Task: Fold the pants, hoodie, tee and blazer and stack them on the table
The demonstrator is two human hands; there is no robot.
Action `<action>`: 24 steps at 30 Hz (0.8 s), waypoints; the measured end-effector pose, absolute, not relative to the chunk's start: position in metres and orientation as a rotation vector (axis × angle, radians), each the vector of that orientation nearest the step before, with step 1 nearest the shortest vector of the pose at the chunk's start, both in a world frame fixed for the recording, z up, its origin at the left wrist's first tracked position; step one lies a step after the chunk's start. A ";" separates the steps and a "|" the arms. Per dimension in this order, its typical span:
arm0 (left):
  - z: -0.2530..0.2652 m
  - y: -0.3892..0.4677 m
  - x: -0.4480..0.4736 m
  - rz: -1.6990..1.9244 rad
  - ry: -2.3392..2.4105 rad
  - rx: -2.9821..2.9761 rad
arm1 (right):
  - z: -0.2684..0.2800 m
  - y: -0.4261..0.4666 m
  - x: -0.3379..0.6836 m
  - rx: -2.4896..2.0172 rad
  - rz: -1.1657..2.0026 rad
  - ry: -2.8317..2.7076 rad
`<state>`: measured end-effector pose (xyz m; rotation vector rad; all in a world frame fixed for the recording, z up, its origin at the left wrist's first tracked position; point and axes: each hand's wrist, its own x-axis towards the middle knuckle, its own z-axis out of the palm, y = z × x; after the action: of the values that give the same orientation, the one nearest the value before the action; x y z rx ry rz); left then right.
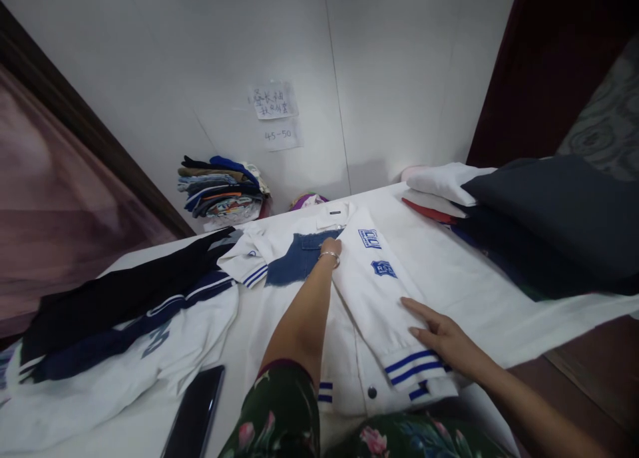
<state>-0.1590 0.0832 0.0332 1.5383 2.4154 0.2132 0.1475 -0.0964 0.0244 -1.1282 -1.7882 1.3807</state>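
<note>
A white jacket (367, 311) with blue-striped cuffs, blue badges and a denim panel (292, 258) lies spread before me on the white-covered table. My left hand (331, 247), a bracelet at its wrist, is closed at the jacket's front edge just below the collar (333, 215); its fingertips are hidden. Over the sleeve at the right, my right hand (439, 337) lies with thumb and forefinger apart, touching the fabric just above the striped cuff (414, 366). The other sleeve (247, 258) is folded toward the left side, by the denim panel.
Dark and white garments (130, 311) lie along the left, with a phone (194, 415) in front. A tall stack of folded clothes (222, 188) stands against the back wall. More folded clothes (554, 218) are piled at right. Handwritten paper notes (274, 115) hang on the wall.
</note>
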 end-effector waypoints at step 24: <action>0.008 0.032 -0.106 0.113 2.262 1.879 | 0.025 -0.106 0.170 -1.311 0.535 -2.334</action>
<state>-0.1060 0.0317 0.0082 1.8789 2.2615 0.1131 0.1704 -0.1058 0.0250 -1.3106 -2.3339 0.5355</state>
